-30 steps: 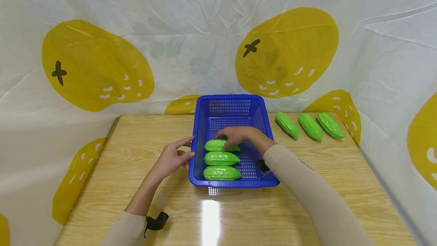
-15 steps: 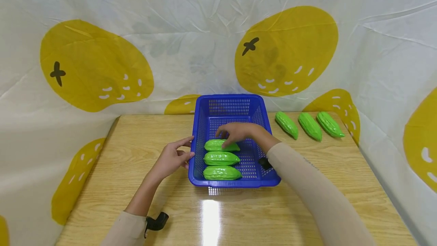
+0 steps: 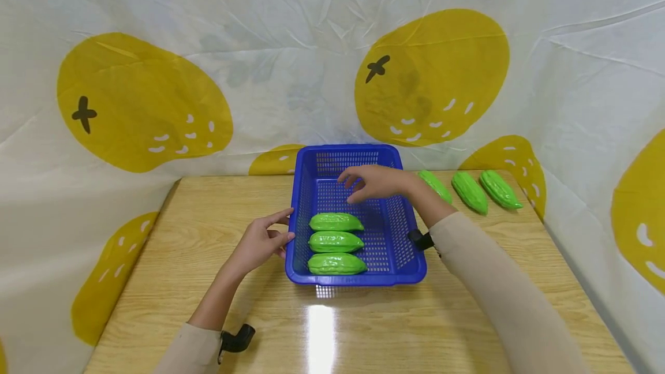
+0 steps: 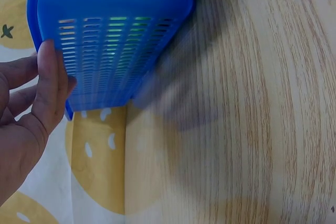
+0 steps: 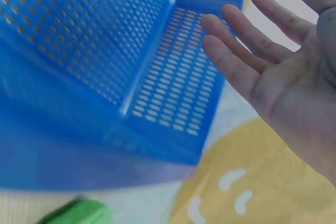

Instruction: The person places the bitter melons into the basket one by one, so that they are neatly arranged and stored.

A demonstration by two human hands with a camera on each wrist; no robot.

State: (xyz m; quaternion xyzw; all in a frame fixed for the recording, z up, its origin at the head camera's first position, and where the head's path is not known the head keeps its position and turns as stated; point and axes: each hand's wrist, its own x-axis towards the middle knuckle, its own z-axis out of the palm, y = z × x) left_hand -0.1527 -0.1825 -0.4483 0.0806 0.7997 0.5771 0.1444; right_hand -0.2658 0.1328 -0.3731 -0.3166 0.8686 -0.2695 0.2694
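Observation:
A blue mesh basket (image 3: 387, 235) stands on the table with three shiny green bitter gourds lying side by side inside: a far one (image 3: 336, 222), a middle one (image 3: 335, 242) and a near one (image 3: 336, 264). My left hand (image 3: 260, 242) holds the basket's left rim with its fingertips; in the left wrist view, fingers (image 4: 48, 72) lie against the rim and the outer wall. Above the back half of the basket hovers my right hand (image 3: 376, 182), fingers apart and holding nothing. The right wrist view shows its bare palm (image 5: 294, 77) beside the basket wall.
Right of the basket, three more bitter gourds lie on the wooden table (image 3: 218, 201): one (image 3: 435, 185) partly behind my right forearm, one (image 3: 470, 192) in the middle, one (image 3: 500, 189) farthest right. A white cloth (image 3: 291, 74) with yellow fruit prints hangs behind.
My right hand has let go of the far gourd in the basket, risen, and moved back and to the right. My left hand stays at the rim.

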